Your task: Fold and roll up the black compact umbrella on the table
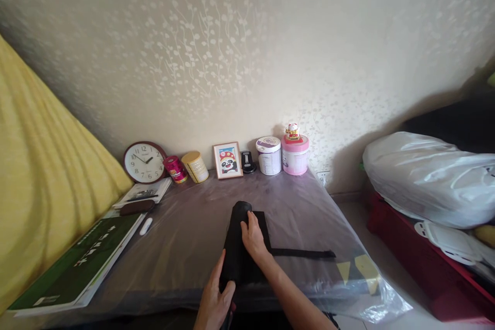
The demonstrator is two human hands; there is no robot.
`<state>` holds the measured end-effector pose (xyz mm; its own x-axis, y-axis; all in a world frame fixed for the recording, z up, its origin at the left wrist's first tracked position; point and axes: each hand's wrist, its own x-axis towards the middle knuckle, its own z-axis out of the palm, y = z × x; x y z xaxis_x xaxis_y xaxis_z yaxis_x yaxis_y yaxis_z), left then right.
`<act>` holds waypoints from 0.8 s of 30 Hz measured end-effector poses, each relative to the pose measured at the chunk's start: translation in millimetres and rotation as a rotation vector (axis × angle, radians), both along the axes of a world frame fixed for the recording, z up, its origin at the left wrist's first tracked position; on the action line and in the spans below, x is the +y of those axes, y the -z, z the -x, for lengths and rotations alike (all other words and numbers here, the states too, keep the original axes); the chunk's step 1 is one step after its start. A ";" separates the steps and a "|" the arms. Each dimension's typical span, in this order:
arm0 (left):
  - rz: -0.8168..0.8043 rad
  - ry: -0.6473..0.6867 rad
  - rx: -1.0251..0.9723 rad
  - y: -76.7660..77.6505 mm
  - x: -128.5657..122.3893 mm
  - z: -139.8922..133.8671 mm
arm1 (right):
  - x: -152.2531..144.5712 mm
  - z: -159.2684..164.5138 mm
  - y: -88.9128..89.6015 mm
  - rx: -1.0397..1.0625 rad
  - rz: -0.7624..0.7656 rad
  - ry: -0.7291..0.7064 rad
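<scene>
A black fabric roll [234, 247] lies lengthwise on the table near its front edge, with a flat, unrolled part [261, 224] of the same black fabric on its right side. A narrow black strap [303, 253] stretches from that flat part to the right. My left hand [217, 291] grips the near end of the roll, thumb on the right and fingers along the left side. Closer to the far end, my right hand [253, 236] presses on the roll's right side, its fingers together and curved over the fabric. Some fingertips are hidden.
A plastic cover lies over the table [185, 232]. Along the wall stand a clock [144, 162], tins [195, 167], a framed panda picture [228, 160] and tubs [269, 156]. Green book [88, 258] at left; white bag [429, 178] over a red box [410, 258] at right.
</scene>
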<state>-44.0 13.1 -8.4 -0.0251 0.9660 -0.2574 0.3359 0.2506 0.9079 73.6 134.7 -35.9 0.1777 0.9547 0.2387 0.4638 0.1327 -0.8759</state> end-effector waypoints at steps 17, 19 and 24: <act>0.035 -0.081 0.013 -10.6 -6.5 -11.4 | -9.7 -70.1 -7.6 0.213 0.048 0.065; 0.042 -0.076 0.008 -7.9 -6.7 -10.7 | -10.2 -72.1 -9.4 0.295 0.092 0.024; 0.028 -0.071 0.001 -5.0 -5.8 -10.3 | -14.2 -66.2 -23.7 0.483 0.155 -0.051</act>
